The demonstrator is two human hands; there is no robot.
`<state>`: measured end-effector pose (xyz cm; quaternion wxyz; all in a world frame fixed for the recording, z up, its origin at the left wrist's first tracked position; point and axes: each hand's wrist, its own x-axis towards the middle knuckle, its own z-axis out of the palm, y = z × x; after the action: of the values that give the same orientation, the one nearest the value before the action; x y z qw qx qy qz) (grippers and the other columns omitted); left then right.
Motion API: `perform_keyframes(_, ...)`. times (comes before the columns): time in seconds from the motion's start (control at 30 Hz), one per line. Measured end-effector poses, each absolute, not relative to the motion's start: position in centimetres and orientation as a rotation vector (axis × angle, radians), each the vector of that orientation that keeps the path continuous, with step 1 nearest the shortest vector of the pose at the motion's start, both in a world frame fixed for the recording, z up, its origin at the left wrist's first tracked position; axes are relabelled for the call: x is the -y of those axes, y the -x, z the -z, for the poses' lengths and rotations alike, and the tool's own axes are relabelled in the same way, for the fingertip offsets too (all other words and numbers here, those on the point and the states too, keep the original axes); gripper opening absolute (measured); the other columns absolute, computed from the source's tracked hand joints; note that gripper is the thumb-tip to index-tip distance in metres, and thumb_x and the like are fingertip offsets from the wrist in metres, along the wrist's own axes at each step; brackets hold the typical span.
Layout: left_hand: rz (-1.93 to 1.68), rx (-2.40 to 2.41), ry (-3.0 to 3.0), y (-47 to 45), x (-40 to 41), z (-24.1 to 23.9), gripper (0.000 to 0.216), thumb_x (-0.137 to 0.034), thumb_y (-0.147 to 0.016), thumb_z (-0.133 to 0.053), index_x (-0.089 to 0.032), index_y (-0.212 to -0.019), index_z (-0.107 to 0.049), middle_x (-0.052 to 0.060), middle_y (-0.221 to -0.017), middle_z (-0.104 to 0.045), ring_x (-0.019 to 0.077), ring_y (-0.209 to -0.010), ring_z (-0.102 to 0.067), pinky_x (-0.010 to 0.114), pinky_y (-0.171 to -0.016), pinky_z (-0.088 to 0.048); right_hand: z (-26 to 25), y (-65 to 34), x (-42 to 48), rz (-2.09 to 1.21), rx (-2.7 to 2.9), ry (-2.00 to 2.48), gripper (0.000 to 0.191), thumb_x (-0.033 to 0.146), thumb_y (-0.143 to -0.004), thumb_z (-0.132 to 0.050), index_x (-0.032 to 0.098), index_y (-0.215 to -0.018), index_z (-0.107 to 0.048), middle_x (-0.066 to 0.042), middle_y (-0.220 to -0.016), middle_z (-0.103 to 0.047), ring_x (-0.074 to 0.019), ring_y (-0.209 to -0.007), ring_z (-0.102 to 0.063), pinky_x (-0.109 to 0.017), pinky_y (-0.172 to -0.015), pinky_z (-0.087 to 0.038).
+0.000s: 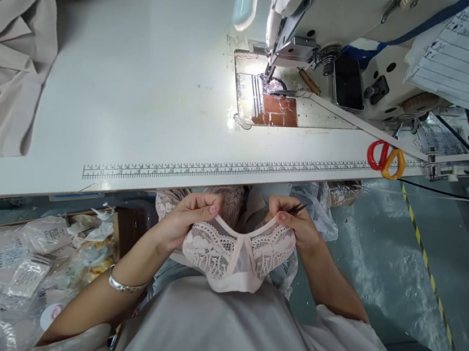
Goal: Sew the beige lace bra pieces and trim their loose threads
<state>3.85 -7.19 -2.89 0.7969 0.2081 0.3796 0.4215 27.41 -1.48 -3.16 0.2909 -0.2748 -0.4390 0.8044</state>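
A pale pink lace bra piece (235,255) hangs in front of my lap, below the table's front edge. My left hand (184,218) pinches its upper left edge, fingers closed. On the other side, my right hand (292,222) grips the upper right edge and also holds small black tweezers or snips (299,208), tips pointing right. More lace pieces (231,201) lie just behind my hands.
A white sewing table (142,90) with a printed ruler (227,169) spans the view. The sewing machine (333,34) stands at the back right. Orange-and-red scissors (386,159) lie at the right edge. Beige fabric (11,45) is piled left. A box of plastic packets (22,263) sits lower left.
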Motion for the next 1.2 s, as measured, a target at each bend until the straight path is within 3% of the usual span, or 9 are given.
perform_keyframes(0.2,-0.885,-0.810,-0.502,-3.8,7.1,2.7,0.053,-0.046,-0.068,-0.085,-0.017,-0.057,-0.042,-0.008,-0.049,-0.032,0.0037,-0.042,-0.023,0.018,-0.040,-0.016,2.3,-28.3,0.5,-2.099,1.519,0.670,0.041,0.047,-0.088,-0.068,0.019,-0.065,-0.047,0.009,-0.051,-0.035,-0.0056,-0.043,-0.026,-0.022,-0.045,-0.023)
perform_keyframes(0.37,-0.832,-0.770,-0.608,-4.4,6.6,1.9,0.052,-0.048,-0.072,-0.082,-0.017,-0.056,-0.043,-0.007,-0.050,-0.032,0.0043,-0.043,-0.024,0.020,-0.041,-0.017,0.7,-27.9,-0.5,-1.791,2.154,0.648,0.040,0.054,-0.089,-0.065,0.016,-0.102,-0.066,0.002,-0.063,-0.062,-0.0085,-0.050,-0.047,-0.022,-0.049,-0.033)
perform_keyframes(0.47,-0.822,-0.750,-0.641,-4.8,6.4,1.5,0.050,-0.047,-0.073,-0.081,-0.017,-0.056,-0.045,-0.007,-0.050,-0.034,0.0046,-0.042,-0.025,0.021,-0.041,-0.018,0.2,-27.0,-0.3,-1.567,2.358,0.545,0.033,0.049,-0.089,-0.068,0.017,-0.091,-0.071,-0.005,-0.079,-0.072,-0.0135,-0.069,-0.059,-0.025,-0.063,-0.043)
perform_keyframes(0.77,-0.844,-0.748,-0.650,-4.1,6.4,1.9,0.052,-0.047,-0.073,-0.081,-0.017,-0.055,-0.043,-0.007,-0.049,-0.035,0.0040,-0.041,-0.026,0.020,-0.039,-0.018,-0.1,-26.9,0.4,-1.939,2.129,0.534,0.020,0.028,-0.095,-0.056,0.013,-0.085,-0.064,0.005,-0.059,-0.050,-0.0061,-0.051,-0.039,-0.020,-0.048,-0.028)
perform_keyframes(1.03,-0.859,-0.748,-0.639,-4.1,6.3,1.8,0.052,-0.047,-0.073,-0.082,-0.016,-0.055,-0.044,-0.007,-0.050,-0.034,0.0038,-0.042,-0.026,0.019,-0.039,-0.017,0.1,-26.5,0.4,-2.111,1.959,0.617,0.035,0.044,-0.092,-0.064,0.013,-0.077,-0.066,0.001,-0.065,-0.056,-0.0071,-0.056,-0.043,-0.021,-0.050,-0.032)
perform_keyframes(1.2,-0.860,-0.760,-0.645,-3.8,6.3,2.3,0.052,-0.046,-0.074,-0.082,-0.017,-0.055,-0.043,-0.007,-0.049,-0.034,0.0041,-0.042,-0.026,0.019,-0.039,-0.019,-0.1,-26.4,0.2,-2.131,1.918,0.598,0.034,0.044,-0.092,-0.064,0.014,-0.078,-0.067,0.001,-0.065,-0.058,-0.0063,-0.053,-0.042,-0.020,-0.048,-0.032)
